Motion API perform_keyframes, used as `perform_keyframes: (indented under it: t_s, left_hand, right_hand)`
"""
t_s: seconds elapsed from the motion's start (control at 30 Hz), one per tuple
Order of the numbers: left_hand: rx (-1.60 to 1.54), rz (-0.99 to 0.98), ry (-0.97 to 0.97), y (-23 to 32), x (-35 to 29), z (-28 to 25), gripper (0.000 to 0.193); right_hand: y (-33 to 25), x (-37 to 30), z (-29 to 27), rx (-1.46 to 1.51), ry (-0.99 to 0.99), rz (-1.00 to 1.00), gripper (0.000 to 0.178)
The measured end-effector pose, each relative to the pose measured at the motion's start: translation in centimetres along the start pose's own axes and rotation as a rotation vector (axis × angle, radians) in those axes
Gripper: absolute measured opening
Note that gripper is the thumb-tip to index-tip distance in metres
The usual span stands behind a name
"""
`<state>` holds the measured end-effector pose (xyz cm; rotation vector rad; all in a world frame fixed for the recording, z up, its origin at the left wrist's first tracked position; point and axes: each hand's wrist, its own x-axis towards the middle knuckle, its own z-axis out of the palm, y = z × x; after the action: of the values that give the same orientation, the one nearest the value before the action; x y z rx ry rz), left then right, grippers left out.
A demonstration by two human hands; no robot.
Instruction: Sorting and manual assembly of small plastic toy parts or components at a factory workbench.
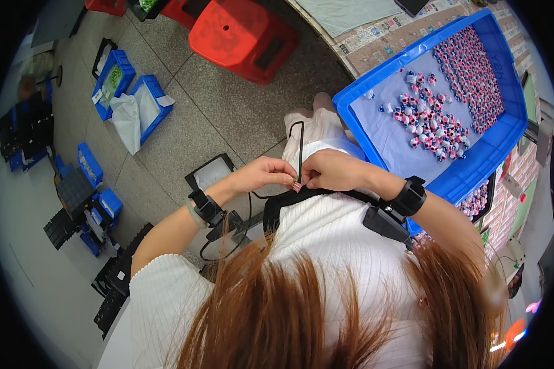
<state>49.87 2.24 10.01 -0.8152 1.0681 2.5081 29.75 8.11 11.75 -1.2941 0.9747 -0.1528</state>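
In front of my body, my two hands meet close together over my lap. My left hand (pixel 264 175) is closed, its thumb and fingertips pinching a small pinkish piece (pixel 297 187). Right beside it, my right hand (pixel 333 170) is also closed in a pinch; its fingers hide whatever they hold, if anything. A thin black bent rod or cord (pixel 300 144) rises between the hands. To the right, a large blue plastic bin (pixel 487 155) contains many small pink, white and blue figures (pixel 434 120), some in a loose heap and others in tight rows.
The bin rests on a patterned worktable (pixel 375 46) at the right. A red plastic stool (pixel 240 40) stands on the tiled floor ahead. Blue trays (pixel 157 104) lie on the floor to the left, and stacked black and blue crates (pixel 77 187) line the far left.
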Motion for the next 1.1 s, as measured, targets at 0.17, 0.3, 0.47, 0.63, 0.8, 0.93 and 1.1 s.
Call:
perform_keyframes:
  t_s: [0.17, 0.3, 0.47, 0.63, 0.8, 0.93, 1.1]
  left_hand:
    - [0.113, -0.025, -0.011, -0.1, -0.2, -0.1, 0.015]
    - [0.171, -0.074, 0.007, 0.3, -0.5, 0.1, 0.023]
    - [0.727, -0.218, 0.062, 5.3, -0.1, -3.3, 0.037]
    - [0.629, 0.223, 0.264, 16.3, 4.5, -1.1, 0.025]
    - [0.894, 0.493, 0.168, 24.3, 14.9, 6.3, 0.022]
    - [1.316, 0.573, 0.056, 25.2, 24.4, 12.4, 0.022]
    - [1.220, 0.228, -0.106, 23.4, 36.5, 18.5, 0.024]
  right_hand:
    - [-0.1, 0.1, 0.1, -0.026, -0.004, -0.001, 0.011]
    - [0.3, 0.2, -0.4, 0.003, -0.035, 0.003, 0.014]
    - [1.0, -2.5, -4.1, -0.078, 0.245, -0.093, 0.020]
    - [2.2, -10.6, -8.1, 0.219, 0.646, -0.036, 0.016]
    - [10.9, -20.0, -8.0, 0.174, 1.355, 0.154, 0.017]
    - [15.2, -26.9, -4.1, -0.241, 1.673, 0.616, 0.018]
    - [21.0, -30.9, -0.8, 0.065, 1.688, 0.650, 0.025]
